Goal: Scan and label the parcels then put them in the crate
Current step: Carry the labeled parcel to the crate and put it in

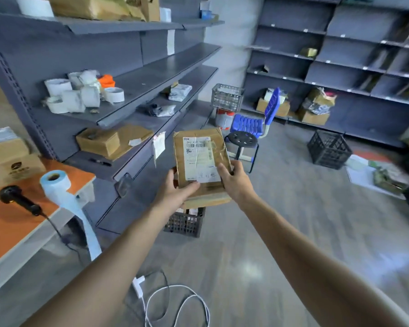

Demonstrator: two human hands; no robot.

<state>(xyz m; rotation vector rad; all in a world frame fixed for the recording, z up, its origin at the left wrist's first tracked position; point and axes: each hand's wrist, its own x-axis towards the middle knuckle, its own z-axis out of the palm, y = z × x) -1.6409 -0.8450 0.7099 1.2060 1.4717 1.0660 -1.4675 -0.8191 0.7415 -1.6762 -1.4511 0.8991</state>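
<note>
A brown cardboard parcel (200,147) with a white shipping label is held out in front of me over a dark plastic crate (185,223) on the floor. My left hand (176,193) grips its near left corner from below, thumb on top. My right hand (234,179) holds the near right edge, with fingers on a small white sticker on the label. A black handheld scanner (19,200) lies on the orange table (5,223) at the left, next to a roll of blue-white labels (56,182) whose strip hangs over the table edge.
Grey shelving (137,90) on the left carries tape rolls, boxes and bags. Two boxes (11,160) sit on the table. A black stool (243,139), a blue chair (257,119), another black crate (328,149) and a white cable (175,303) stand or lie on the floor.
</note>
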